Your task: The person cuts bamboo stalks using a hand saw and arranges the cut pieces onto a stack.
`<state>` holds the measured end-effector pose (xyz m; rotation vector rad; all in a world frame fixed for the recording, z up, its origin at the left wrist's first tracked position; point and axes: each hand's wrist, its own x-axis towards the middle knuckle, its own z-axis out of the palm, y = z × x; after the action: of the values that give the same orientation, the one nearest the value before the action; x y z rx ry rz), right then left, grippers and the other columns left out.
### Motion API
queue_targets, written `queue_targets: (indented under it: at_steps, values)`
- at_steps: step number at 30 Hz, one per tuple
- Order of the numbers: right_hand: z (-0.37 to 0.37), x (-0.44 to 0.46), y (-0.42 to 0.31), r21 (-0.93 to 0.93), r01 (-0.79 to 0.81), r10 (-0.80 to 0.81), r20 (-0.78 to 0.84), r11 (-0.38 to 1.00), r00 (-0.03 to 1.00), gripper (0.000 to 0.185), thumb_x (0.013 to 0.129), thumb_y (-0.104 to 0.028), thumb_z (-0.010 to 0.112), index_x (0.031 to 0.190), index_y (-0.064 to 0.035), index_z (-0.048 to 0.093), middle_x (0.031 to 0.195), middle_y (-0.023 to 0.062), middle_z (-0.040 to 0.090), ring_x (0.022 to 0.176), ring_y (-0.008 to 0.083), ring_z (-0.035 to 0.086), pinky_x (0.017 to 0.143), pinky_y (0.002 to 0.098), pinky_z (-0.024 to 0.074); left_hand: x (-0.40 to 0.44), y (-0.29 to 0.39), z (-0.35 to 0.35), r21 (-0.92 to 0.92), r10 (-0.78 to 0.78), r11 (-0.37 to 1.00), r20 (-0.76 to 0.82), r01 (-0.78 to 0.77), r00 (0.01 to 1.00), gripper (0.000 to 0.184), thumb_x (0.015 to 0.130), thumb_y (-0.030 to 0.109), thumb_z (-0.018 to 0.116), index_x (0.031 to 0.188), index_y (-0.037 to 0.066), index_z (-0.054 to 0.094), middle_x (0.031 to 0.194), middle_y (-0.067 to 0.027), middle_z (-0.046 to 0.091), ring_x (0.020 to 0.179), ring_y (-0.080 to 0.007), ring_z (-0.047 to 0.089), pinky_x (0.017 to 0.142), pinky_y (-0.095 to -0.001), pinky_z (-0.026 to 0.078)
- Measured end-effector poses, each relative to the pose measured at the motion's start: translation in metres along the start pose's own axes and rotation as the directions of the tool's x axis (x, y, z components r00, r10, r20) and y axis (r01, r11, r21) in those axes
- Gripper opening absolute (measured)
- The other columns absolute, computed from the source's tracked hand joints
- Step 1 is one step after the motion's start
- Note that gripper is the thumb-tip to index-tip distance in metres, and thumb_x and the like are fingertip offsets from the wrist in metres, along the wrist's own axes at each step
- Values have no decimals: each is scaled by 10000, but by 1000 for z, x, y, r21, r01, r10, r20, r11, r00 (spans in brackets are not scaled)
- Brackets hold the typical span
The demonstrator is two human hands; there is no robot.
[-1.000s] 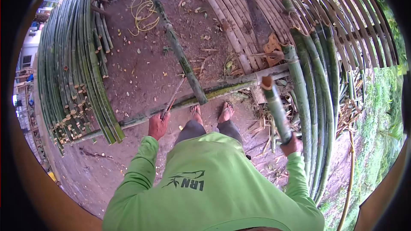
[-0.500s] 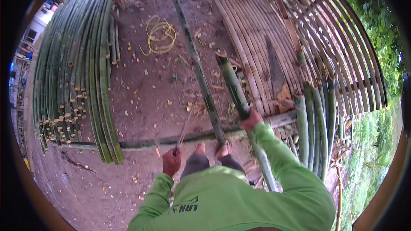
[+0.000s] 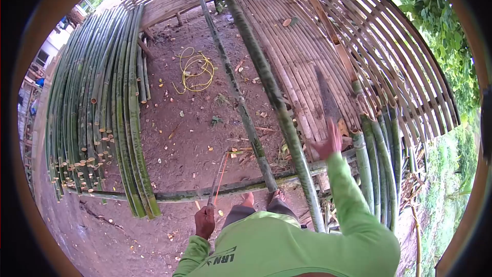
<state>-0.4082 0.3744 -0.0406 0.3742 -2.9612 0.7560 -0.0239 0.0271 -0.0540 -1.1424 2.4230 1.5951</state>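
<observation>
My right hand (image 3: pixel 329 142) is open with fingers spread, just right of a long green bamboo pole (image 3: pixel 279 105) and apart from it. That pole runs from the top of the view down to beside my body. In my left hand (image 3: pixel 204 220) is a long, narrow tool (image 3: pixel 218 177) with a grey blade and an orange strip; its exact kind is unclear. The tool points forward over the ground. A thinner bamboo pole (image 3: pixel 241 102) ends near my feet. A horizontal bamboo pole (image 3: pixel 179 195) lies across in front of me.
Many long bamboo poles (image 3: pixel 97 82) are stacked at left. A slatted bamboo platform (image 3: pixel 287 41) with a slatted side (image 3: pixel 405 36) stands at right. Short bamboo pieces (image 3: pixel 364 164) lean near my right arm. A coiled yellow hose (image 3: pixel 200 74) lies on the dirt.
My right hand has let go of the bamboo pole and opened, moving right. The pole now stretches farther forward, to the top of the view. The left hand keeps its tool.
</observation>
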Motion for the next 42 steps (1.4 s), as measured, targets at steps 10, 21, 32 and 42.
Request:
queue_targets:
  at_steps: [10, 21, 32, 42]
  values:
    - [109, -470, 141, -256, -622, 556, 754, 740, 351, 1010, 522, -338, 801, 1414, -115, 382, 1251, 191, 578, 1177, 310, 550, 1008, 379, 442, 27, 29, -2, 66, -8, 998, 81, 2, 997, 445, 989, 355, 452, 767, -10, 573, 587, -3, 460, 588, -101, 406, 534, -304, 365]
    - [102, -383, 99, -166, -677, 504, 795, 717, 338, 596, 479, -263, 835, 1001, -15, 690, 950, 178, 695, 882, 269, 682, 835, 351, 529, 18, 50, -6, 133, 13, 991, 94, -26, 995, 465, 994, 380, 421, 781, 4, 594, 594, -7, 499, 565, -87, 445, 515, -299, 380]
    - [80, -356, 105, 223, -630, 453, 524, 744, 721, 1024, 504, -413, 880, 1344, -103, 382, 1254, 181, 532, 1162, 358, 522, 988, 432, 432, 30, 95, 4, 155, 236, 961, -40, -228, 971, 399, 943, 337, 523, 714, 11, 552, 571, -3, 481, 533, -111, 454, 493, -315, 358]
    - [99, -454, 172, -235, -661, 624, 643, 712, 444, 562, 561, -383, 807, 1024, -110, 640, 966, 158, 677, 951, 341, 642, 854, 423, 515, 70, 166, 43, 492, 560, 696, 84, -523, 824, 361, 870, 336, 635, 736, 9, 561, 549, -141, 509, 488, -299, 528, 477, -402, 377]
